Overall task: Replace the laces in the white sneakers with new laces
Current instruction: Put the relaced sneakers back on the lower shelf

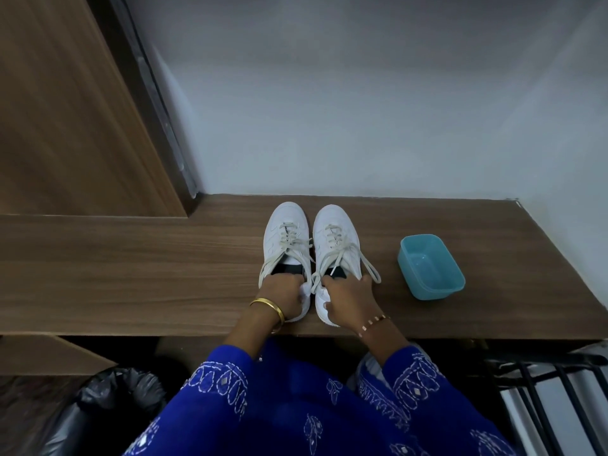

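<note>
Two white sneakers stand side by side at centre frame on the wooden shelf (131, 274), toes toward the wall. The left hand (282, 296) grips the heel of the left sneaker (285, 232), fingers curled into its opening. The right hand (348, 299) likewise grips the heel of the right sneaker (335, 232). Off-white laces (368, 263) hang loose on both. A blue tub (431, 266) sits to the right, apart.

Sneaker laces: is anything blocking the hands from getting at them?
Nothing visible does. The left hand and right hand already grip the heels of the white sneakers, whose laces lie exposed. The blue container sits apart, to the right.
</note>
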